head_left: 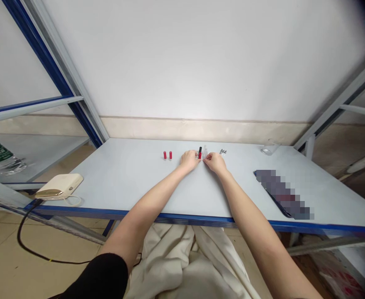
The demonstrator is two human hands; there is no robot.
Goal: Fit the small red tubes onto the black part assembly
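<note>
Near the back of the grey table, my left hand (189, 160) has its fingers closed round a small red piece (200, 155). A black-topped piece (200, 149) stands just behind it. My right hand (214, 161) is close by on the right, thumb and forefinger pinched together; what they hold, if anything, is too small to make out. Clear tubes (205, 150) stand between and behind the hands. Two red capped pieces (168, 155) stand upright left of my left hand. Small metal parts (222, 152) lie right of my right hand.
A clear glass (269, 148) lies at the back right of the table (123, 166). A pixelated dark flat object (282, 193) is at the right front. A white device (59, 185) with a black cable sits at the left edge, and a bottle (2, 155) is further left.
</note>
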